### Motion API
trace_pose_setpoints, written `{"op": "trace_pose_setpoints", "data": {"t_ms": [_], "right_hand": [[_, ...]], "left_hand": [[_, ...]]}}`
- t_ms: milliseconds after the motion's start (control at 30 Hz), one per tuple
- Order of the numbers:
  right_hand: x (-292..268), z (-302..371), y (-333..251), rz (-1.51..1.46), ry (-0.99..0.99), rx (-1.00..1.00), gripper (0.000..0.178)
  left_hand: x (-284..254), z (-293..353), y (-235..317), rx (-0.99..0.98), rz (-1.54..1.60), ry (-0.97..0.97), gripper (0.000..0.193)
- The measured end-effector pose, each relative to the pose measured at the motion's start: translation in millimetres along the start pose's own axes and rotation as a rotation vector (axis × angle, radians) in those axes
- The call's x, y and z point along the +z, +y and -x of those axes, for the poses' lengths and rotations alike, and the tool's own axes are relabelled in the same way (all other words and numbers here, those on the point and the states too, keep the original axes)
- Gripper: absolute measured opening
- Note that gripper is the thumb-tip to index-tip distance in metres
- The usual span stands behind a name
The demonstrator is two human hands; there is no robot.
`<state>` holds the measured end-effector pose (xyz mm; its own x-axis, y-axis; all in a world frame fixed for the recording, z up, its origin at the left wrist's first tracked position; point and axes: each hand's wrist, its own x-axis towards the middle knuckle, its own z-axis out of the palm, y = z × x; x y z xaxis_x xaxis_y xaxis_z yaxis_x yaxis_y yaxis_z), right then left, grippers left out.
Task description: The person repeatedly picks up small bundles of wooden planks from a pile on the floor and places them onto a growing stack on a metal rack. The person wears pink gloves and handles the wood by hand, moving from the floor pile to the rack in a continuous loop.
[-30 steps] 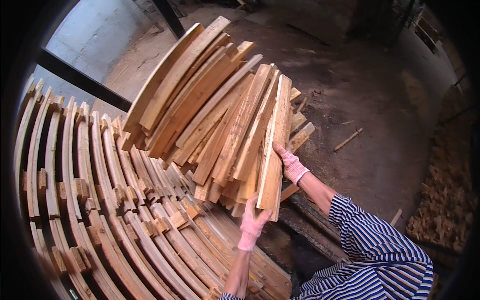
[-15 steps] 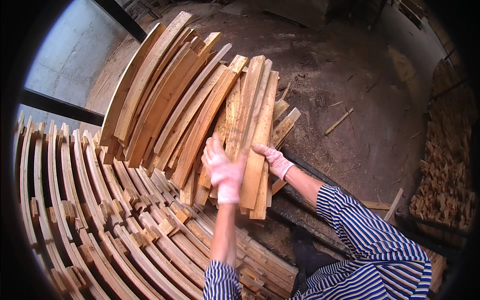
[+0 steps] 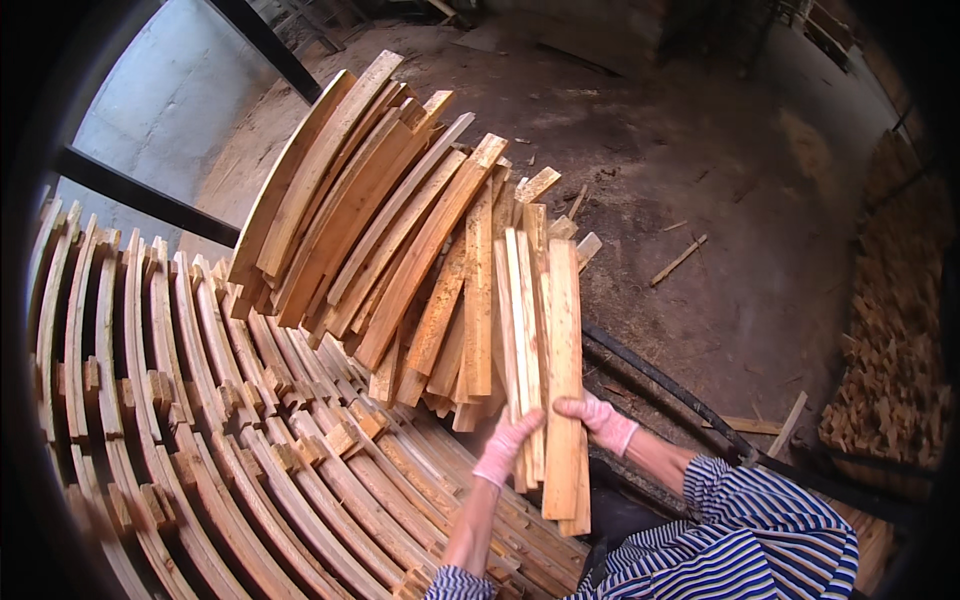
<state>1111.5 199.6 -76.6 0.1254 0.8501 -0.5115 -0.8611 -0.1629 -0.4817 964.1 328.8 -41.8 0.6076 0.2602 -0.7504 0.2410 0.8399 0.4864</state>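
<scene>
Several flat wooden slats stand on edge as a small bundle between my two hands, close in front of me. My left hand, in a pale pink knit glove, is closed against the bundle's left side near its lower end. From the right, my gloved right hand grips the same slats, its thumb lying over the wide front piece. Parts of the fingers on both hands are hidden by the wood. Just beyond and left of the bundle is a leaning pile of loose slats.
Rows of spaced, stacked slats fill the lower left. Dark metal bars cross at the upper left, and a dark rail runs beside my right arm. A wood heap stands at the far right; scraps lie on the floor.
Both hands have come nearer my body, bringing several slats off the right side of the pile. My left hand, spread over the wood before, is now closed on the bundle.
</scene>
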Motion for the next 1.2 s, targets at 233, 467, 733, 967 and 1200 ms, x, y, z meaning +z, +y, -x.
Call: {"op": "trace_pose_setpoints", "data": {"t_ms": [233,467,733,967,1200], "right_hand": [[29.5,65.8,31.0,-0.09,-0.064,0.073,0.091],[41.0,147.5,65.2,0.202,-0.008,0.0,0.095],[59.1,214.1,91.8,0.038,-0.221,0.07,0.066],[129.4,339.5,138.6,0.785,-0.472,-0.011,0.064],[229.1,380.9,183.2,1.542,-1.02,-0.482,0.072]], "left_hand": [[-14.3,53.2,-37.0,0.096,-0.241,-0.005,0.067],[1.3,145.2,-76.6,0.235,-0.3,0.084,0.087],[19.6,297.7,-162.1,0.604,-0.548,0.316,0.108],[55.2,464.8,-210.8,1.033,-0.388,0.576,0.117],[51.0,602.6,-247.5,1.102,-0.278,0.823,0.087]]}}
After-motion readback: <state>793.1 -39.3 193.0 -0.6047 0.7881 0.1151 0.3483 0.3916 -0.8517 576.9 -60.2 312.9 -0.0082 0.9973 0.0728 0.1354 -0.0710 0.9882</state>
